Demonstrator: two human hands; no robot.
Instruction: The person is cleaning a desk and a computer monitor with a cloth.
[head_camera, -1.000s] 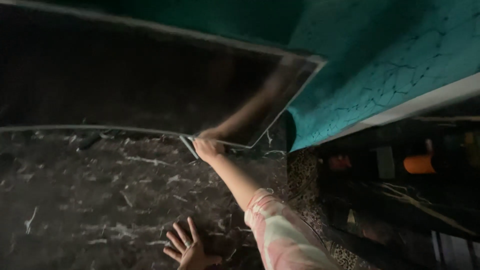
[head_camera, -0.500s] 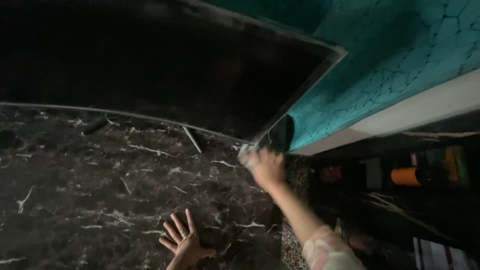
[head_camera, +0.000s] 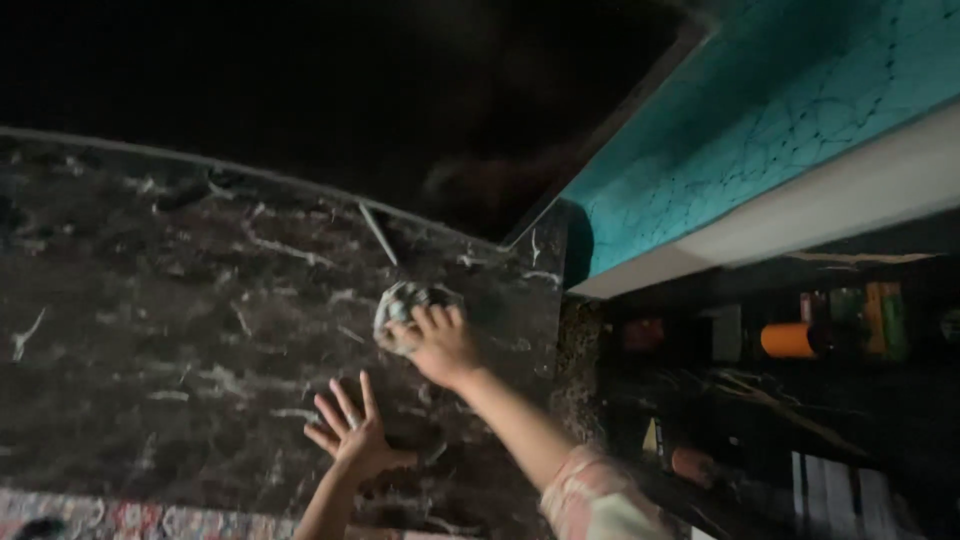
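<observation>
Right hand (head_camera: 440, 343) has dropped from the dark screen (head_camera: 350, 90) onto the marble top (head_camera: 150, 330), gripping a crumpled cloth (head_camera: 397, 305); left hand (head_camera: 350, 432) stays flat, fingers spread. An orange cylinder (head_camera: 788, 340) sits on the dim shelf.

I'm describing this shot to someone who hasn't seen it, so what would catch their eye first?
At centre, the right hand presses a crumpled pale cloth onto the dark, white-veined marble surface, while the left hand lies flat with fingers spread just below it. To the upper right, a bright teal wall with a crackle pattern stands out against the dim room.
</observation>
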